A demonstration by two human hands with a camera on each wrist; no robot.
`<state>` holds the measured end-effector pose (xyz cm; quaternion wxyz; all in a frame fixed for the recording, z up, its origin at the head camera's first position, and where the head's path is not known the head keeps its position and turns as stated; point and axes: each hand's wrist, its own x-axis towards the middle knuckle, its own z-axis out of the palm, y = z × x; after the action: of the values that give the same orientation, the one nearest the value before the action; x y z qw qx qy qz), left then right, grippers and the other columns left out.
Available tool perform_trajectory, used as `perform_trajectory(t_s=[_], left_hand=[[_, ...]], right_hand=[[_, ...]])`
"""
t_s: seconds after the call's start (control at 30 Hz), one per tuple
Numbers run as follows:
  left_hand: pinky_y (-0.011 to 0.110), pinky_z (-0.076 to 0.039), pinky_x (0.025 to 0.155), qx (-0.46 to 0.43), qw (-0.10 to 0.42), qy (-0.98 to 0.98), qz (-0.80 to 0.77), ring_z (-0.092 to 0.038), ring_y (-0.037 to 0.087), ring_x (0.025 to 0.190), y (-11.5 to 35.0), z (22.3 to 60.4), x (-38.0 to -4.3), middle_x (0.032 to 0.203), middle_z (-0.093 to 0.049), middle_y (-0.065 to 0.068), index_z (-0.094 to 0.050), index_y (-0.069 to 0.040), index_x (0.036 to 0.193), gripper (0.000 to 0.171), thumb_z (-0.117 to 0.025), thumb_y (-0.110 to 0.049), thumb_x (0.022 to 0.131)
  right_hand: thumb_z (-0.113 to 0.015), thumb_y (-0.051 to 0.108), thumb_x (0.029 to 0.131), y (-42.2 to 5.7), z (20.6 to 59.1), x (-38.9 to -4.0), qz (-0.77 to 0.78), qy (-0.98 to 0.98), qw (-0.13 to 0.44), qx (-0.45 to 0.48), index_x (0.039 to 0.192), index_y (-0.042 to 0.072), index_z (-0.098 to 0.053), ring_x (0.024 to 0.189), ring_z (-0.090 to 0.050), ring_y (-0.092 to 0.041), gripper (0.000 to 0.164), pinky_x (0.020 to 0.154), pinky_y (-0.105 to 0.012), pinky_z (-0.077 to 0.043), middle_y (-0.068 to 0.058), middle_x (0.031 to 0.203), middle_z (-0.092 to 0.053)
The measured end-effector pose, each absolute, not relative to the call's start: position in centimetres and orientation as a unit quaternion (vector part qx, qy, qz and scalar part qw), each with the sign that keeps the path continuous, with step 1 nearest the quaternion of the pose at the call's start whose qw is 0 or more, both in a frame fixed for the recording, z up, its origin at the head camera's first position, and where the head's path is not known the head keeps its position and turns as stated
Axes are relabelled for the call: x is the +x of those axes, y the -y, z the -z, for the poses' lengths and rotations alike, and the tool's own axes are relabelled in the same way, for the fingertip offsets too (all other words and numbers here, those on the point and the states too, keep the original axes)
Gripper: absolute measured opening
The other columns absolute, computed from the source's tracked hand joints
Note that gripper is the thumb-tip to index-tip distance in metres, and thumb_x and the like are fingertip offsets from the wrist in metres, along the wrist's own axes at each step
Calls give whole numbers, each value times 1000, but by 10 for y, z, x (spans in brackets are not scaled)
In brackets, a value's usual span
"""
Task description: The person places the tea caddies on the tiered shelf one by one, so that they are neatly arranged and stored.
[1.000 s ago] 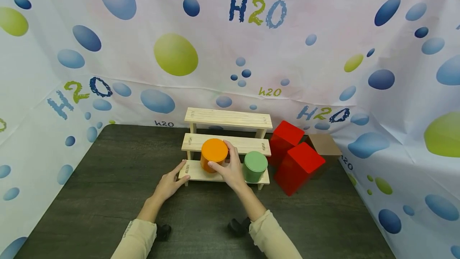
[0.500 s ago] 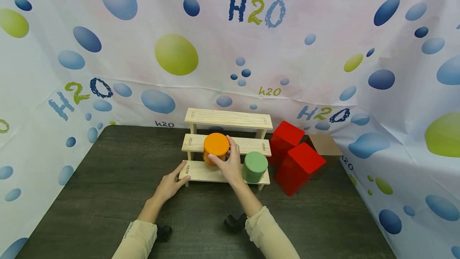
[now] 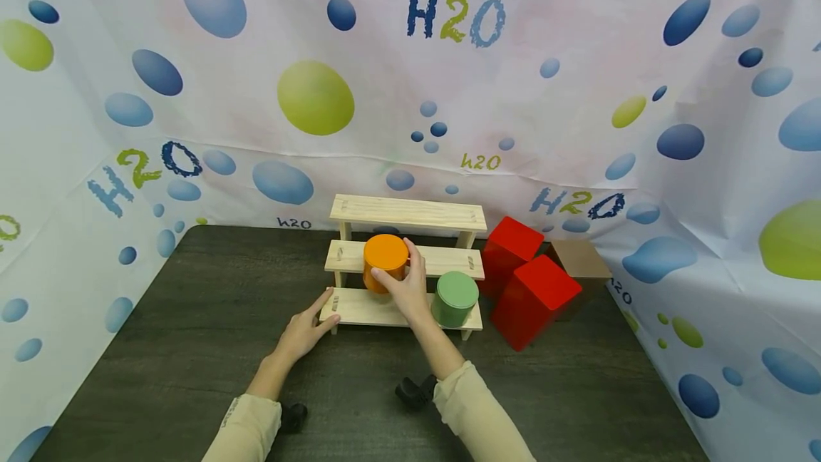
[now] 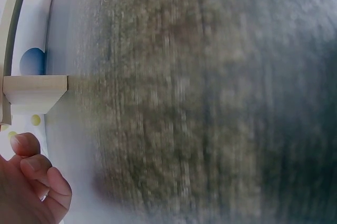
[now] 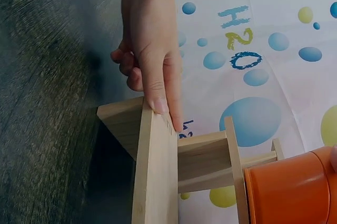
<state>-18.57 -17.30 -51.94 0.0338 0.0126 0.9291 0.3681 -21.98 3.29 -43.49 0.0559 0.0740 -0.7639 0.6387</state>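
Fingers (image 3: pixel 415 258) of right hand (image 3: pixel 409 292) curled round orange canister (image 3: pixel 385 252).

The orange canister (image 5: pixel 289 187) presents a smooth, glossy shell; plastic or coated metal cannot be determined. The tiered shelf (image 3: pixel 367 307) is pale wood, smooth and matt, with visible grain. The green canister (image 3: pixel 454 301) is smooth with a satin look, its material undetermined. The red boxes (image 3: pixel 534 298) show smooth, lightly glossy faces. The brown box (image 3: pixel 580 259) appears to be matt cardboard. The desk (image 3: pixel 186 348) carries dark, streaked wood grain. The backdrop (image 3: pixel 410 84) is thin, creased, printed sheeting; the cream sleeves (image 3: pixel 247 425) are matt, wrinkled cloth.
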Motion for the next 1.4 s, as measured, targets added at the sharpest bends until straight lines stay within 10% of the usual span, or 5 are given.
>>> perform_trajectory(t_s=[1.4], left_hand=[[25, -26, 45, 23, 21, -930, -365, -24, 10, 44, 173, 521, -186, 49, -31, -2, -29, -15, 144, 67, -56, -41, 89]], right_hand=[[-73, 13, 78, -16, 445, -244, -666, 720, 191, 27, 136, 3, -36, 114, -41, -33, 70, 99, -45, -33, -18, 119, -37]])
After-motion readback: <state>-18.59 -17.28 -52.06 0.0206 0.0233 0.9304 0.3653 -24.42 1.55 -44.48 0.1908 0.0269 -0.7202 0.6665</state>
